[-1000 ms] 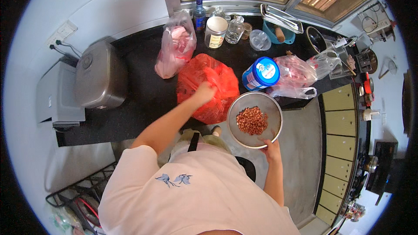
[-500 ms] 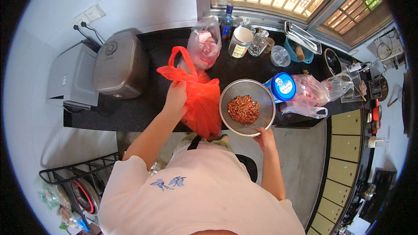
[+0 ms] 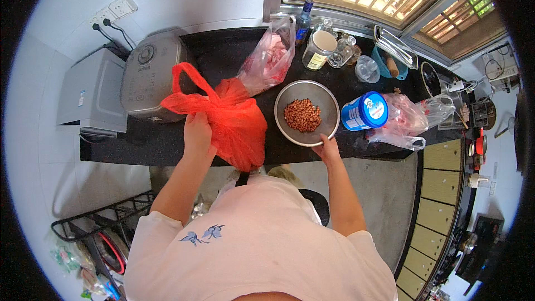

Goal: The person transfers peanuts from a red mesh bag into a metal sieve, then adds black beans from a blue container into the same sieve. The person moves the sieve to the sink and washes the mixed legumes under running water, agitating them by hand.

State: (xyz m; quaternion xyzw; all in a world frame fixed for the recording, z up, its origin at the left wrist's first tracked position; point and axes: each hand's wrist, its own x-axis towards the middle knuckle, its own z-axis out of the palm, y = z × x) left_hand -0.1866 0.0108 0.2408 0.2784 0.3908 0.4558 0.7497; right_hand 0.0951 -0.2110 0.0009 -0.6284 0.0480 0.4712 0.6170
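Note:
My left hand (image 3: 197, 136) is closed on the gathered neck of a red plastic bag (image 3: 242, 129), whose loop handle sticks up; what the bag holds is hidden. My right hand (image 3: 328, 148) grips the near rim of a round metal bowl (image 3: 281, 124) by its edge. Reddish-brown peanuts (image 3: 302, 115) lie heaped on the bowl's bottom. Just beyond the red bag is a clear plastic bag (image 3: 267, 64) with pink raw meat in it. A blue tub (image 3: 364, 111) with a round lid stands right of the bowl.
A rice cooker (image 3: 153, 78) and a grey appliance (image 3: 96, 95) occupy the counter's left. Along the window stand a blue bottle (image 3: 304, 22), a lidded jar (image 3: 319, 50), glass jars (image 3: 342, 51) and a teal basket (image 3: 397, 67). Another bag of meat (image 3: 402, 114) lies right of the tub.
The red bag has shifted left with my left hand, away from the bowl. My right hand has moved the bowl slightly left and farther over the counter, opening a gap from the blue tub.

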